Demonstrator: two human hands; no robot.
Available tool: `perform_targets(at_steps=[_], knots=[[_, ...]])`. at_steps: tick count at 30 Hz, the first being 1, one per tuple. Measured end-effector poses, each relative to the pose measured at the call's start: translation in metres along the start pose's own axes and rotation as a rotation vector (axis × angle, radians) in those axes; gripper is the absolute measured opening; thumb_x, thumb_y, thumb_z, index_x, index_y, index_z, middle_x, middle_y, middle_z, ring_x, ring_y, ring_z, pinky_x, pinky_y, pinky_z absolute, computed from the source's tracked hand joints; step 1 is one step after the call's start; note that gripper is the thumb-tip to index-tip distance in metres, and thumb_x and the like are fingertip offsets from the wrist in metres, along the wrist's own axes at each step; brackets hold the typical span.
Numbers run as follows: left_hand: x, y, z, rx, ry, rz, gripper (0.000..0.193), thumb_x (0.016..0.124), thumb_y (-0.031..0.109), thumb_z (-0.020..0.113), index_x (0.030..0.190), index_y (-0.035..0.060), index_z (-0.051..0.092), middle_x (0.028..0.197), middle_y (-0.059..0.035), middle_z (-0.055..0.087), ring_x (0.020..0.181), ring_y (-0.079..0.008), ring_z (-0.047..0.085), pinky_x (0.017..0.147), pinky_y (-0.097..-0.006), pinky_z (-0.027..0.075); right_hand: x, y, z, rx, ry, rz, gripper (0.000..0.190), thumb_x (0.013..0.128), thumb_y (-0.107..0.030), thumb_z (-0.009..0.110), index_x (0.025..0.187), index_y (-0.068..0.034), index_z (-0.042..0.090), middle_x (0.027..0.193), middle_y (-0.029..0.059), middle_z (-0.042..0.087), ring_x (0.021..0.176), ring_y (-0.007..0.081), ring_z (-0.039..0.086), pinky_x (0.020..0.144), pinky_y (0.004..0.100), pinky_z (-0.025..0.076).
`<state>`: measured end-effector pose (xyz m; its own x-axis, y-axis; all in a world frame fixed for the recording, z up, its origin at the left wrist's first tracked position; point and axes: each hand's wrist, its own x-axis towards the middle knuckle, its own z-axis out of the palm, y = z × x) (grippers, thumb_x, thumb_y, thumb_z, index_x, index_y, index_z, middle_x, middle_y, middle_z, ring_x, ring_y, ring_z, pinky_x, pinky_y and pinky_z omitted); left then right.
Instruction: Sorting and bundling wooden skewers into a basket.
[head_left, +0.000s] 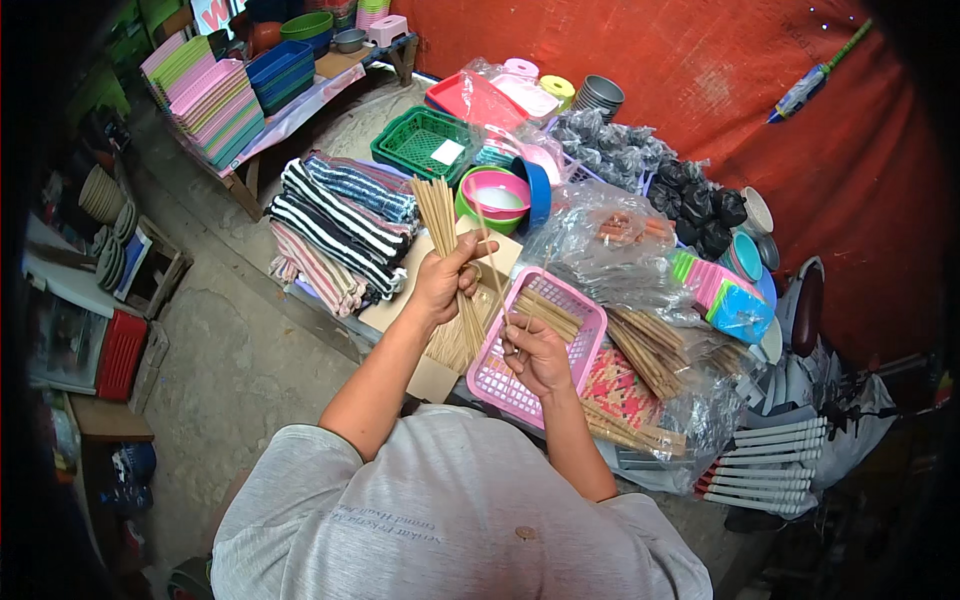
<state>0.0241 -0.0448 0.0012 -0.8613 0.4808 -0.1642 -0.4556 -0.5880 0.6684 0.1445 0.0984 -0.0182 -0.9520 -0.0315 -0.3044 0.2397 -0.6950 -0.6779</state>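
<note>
My left hand (442, 283) is closed around a bundle of thin bamboo sticks (435, 214), which slants over an open cardboard box (433, 384). Inside that box lie more pale thin sticks (452, 346). Pinched between the fingertips of my right hand (538, 358) is a thin stick (495, 281); whether there is a second one is hard to tell. This hand is above a pink plastic basket (598, 322), where short bundled sticks (551, 315) rest. Thicker brown sticks (646, 351) lie to the right of the basket.
Folded striped cloths (341, 225) are stacked left of the box. Behind stand green baskets (420, 142) and a pink bowl (491, 180). Clear plastic bags (585, 225) and black bags (694, 202) lie to the right. White-handled items (772, 465) jut out at lower right.
</note>
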Motion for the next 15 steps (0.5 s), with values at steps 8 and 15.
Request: perform_targets(at_steps=[8,15], knots=[[0.002,-0.007,-0.01,-0.058,0.018,0.004,0.04,0.084,0.032,0.056,0.111,0.0037,0.05,0.089,-0.0028,0.057,0.049,-0.0027,0.037,0.043,-0.0167,0.033,0.006,-0.004,0.002,0.024,-0.01,-0.077,0.014,0.079,0.0,0.056,0.093,-0.001,0.057,0.074,0.0052,0.057,0.057,0.0091,0.051,0.04,0.0177,0.036],[0.006,-0.02,-0.012,0.062,0.138,0.035,0.035,0.082,0.041,0.057,0.072,0.0099,0.044,0.062,0.0001,0.044,0.055,-0.0105,0.043,0.047,-0.0226,0.037,0.01,0.006,0.027,-0.443,0.087,-0.08,0.029,0.077,-0.003,0.063,0.103,0.003,0.053,0.069,0.0003,0.053,0.054,0.0039,0.045,0.044,0.0171,0.035]])
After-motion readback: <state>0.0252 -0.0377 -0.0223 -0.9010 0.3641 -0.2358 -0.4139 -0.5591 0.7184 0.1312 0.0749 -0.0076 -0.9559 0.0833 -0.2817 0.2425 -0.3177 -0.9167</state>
